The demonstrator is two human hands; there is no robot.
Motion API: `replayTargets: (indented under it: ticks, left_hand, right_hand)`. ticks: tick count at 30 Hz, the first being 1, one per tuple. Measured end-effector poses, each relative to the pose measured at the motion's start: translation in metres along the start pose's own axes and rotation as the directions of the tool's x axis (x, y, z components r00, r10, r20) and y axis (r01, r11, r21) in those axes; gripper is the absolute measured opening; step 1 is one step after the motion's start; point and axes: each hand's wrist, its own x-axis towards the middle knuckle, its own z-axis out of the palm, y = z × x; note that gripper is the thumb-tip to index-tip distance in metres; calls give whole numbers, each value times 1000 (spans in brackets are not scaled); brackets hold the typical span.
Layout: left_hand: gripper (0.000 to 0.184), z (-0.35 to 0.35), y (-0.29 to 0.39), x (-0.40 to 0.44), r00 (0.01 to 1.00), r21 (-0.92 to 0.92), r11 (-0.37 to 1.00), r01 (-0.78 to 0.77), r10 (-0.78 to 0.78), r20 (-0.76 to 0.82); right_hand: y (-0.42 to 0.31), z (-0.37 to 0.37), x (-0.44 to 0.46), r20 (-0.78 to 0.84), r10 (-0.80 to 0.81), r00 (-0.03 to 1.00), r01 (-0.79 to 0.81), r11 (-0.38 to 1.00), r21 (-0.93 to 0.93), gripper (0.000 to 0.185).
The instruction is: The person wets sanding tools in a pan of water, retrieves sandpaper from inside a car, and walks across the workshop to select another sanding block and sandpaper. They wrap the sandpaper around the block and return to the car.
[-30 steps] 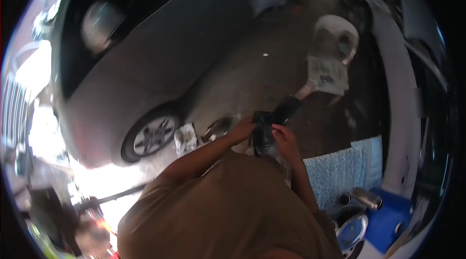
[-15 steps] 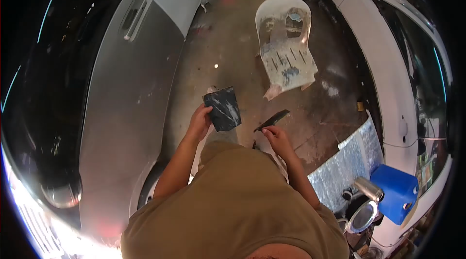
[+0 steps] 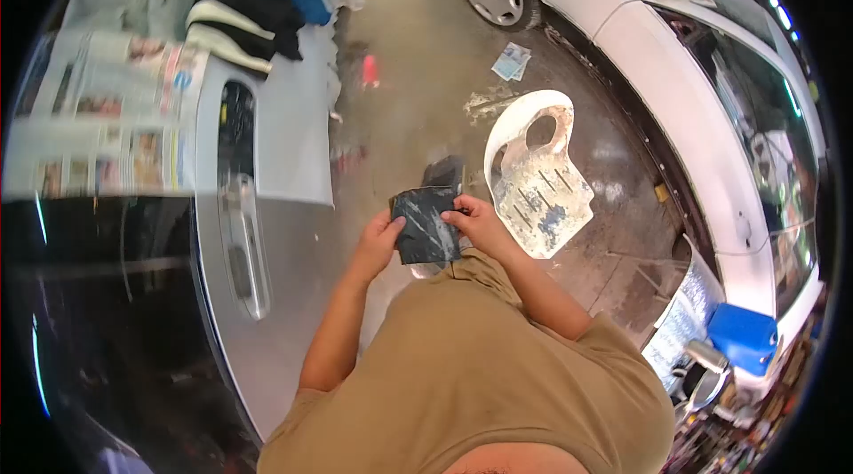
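Observation:
A dark sheet of sandpaper with pale dusty streaks is held up in front of my body. My left hand pinches its left edge, thumb on top. At the upper right corner of the sheet, my right hand has its thumb and fingers closed on it. A second dark piece of sandpaper sticks out beyond the far edge, beside my right fingers; its lower part is hidden behind the first sheet.
A worn white plastic chair lies on the floor ahead to the right. A grey car door stands close on the left, with newspaper above it. To the right are a white car and a blue container.
My right hand has moved left and brought its piece to the sheet in my left hand. Both hands now grip that sheet. The view has turned, showing newspaper on the left.

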Motion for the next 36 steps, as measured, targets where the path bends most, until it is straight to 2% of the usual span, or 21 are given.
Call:
replayTargets:
  ticks: [3, 4, 7, 9, 11, 12, 15, 18, 21, 22, 26, 28, 31, 32, 33, 35, 36]
  left_hand:
    - [24, -15, 34, 89, 999, 40, 999, 17, -19, 44]
    - [22, -21, 46, 122, 997, 53, 998, 26, -30, 71]
    - [23, -34, 84, 224, 978, 52, 993, 105, -112, 174]
    - [26, -42, 131, 284, 941, 72, 982, 175, -188, 282]
    - [27, -44, 173, 343, 884, 103, 955, 277, -296, 361]
    - [25, -50, 188, 372, 869, 144, 940, 310, -342, 359]
    - [21, -72, 232, 455, 925, 103, 976, 192, -215, 313]
    - [17, -119, 275, 532, 959, 95, 982, 166, -183, 214]
    - [16, -149, 311, 609, 979, -3, 990, 138, -136, 153]
    - [15, -162, 321, 639, 983, -46, 990, 137, -130, 130]
    - [16, -208, 373, 767, 974, 17, 998, 55, -58, 218]
    - [19, -227, 418, 830, 958, 12, 998, 58, -59, 279]
    - [24, -253, 500, 920, 927, 77, 995, 61, -86, 365]
    - [33, -261, 526, 951, 931, 97, 995, 16, -50, 360]
    - [36, -264, 545, 977, 934, 162, 976, -148, 84, 346]
    - [43, -270, 585, 1034, 871, 296, 844, -448, 337, 356]
    - [48, -271, 604, 1060, 862, 309, 844, -438, 298, 409]
  right_hand:
    - [-20, -19, 76, -123, -11, 992, 7, 999, -33, 16]
    - [-30, -24, 101, -155, -27, 988, 32, 999, 31, 16]
    - [-56, -56, 181, -268, -169, 948, 129, 979, -159, 15]
    - [-64, -81, 253, -264, -163, 951, 152, 987, -59, 16]
    - [-113, -104, 305, -268, -144, 953, 140, 990, -36, 18]
    - [-142, -115, 328, -275, -151, 949, 69, 956, -286, 23]
    - [-195, -127, 413, -257, -111, 960, 60, 978, -199, 29]
    - [-232, -118, 502, -276, -150, 949, 128, 987, -94, 30]
    - [-274, -114, 584, -143, -43, 989, 48, 998, 37, 32]
    - [-277, -114, 621, -101, -63, 993, 67, 997, 39, 27]
    - [-341, -114, 744, -86, -46, 995, 60, 984, 168, 17]
    - [-370, -117, 806, -125, -57, 990, 75, 986, 146, 16]
    - [-423, -133, 898, -181, -133, 974, 143, 989, 39, 15]
    - [-439, -138, 922, -194, -151, 969, 155, 988, 5, 15]
    - [-451, -146, 942, -213, -208, 955, 172, 969, -175, 15]
    - [-481, -162, 984, -231, -315, 921, 165, 850, -500, 15]
    - [-486, -166, 1006, -212, -355, 911, 193, 819, -540, 15]
